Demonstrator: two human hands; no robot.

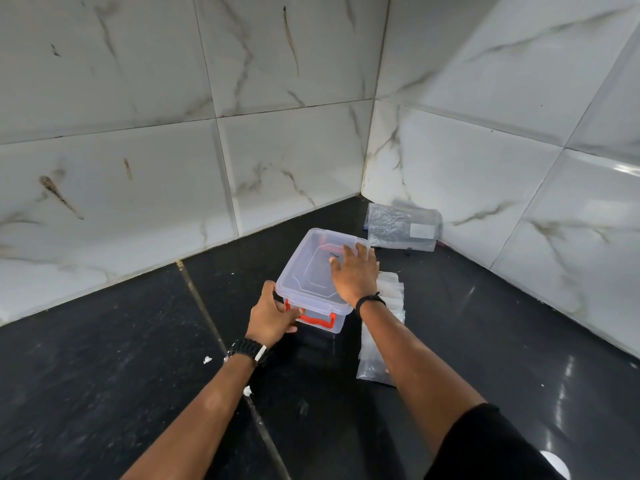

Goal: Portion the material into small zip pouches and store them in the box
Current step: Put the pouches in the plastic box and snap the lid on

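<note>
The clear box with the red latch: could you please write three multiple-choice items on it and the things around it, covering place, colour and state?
1. Where does the large plastic bag lie?
A. in the wall corner beyond the box
B. on the lid
C. under the left hand

2. What colour is the box latch?
A. blue
B. red
C. green

3. What is the state of the box?
A. lid off
B. tipped over
C. lid on

Key: 1 A, it rests by the tiles; 2 B, the front clasp is red; 3 C, the right hand lies flat on the lid while the left hand holds the front.
</note>
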